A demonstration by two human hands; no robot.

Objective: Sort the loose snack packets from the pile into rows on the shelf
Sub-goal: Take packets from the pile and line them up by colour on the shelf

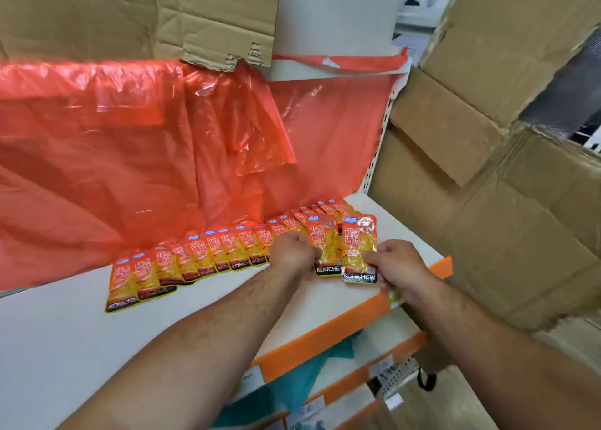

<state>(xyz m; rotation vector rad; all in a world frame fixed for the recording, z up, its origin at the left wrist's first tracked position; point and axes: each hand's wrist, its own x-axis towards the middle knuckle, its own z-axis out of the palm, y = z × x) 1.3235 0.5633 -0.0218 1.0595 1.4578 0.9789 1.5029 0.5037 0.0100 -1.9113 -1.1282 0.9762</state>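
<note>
A long overlapping row of packets (208, 254) is being carried by the shelf (65, 332), from its front left toward its back right corner, so much of the sorting is judged done. The pile is not being shown, so the remainder cannot be told. At the row's right end, near the shelf's front edge, one packet (359, 250) is being pinched by the curled right grip (400, 263) and a neighbouring packet (325, 247) by the curled left grip (294, 250), long axes running front to back, brand ends toward the front edge.

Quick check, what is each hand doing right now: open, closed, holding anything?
Left hand: closed, gripping the left packet of the two raised ones.
Right hand: closed, pinching the right packet by its edge.
</note>
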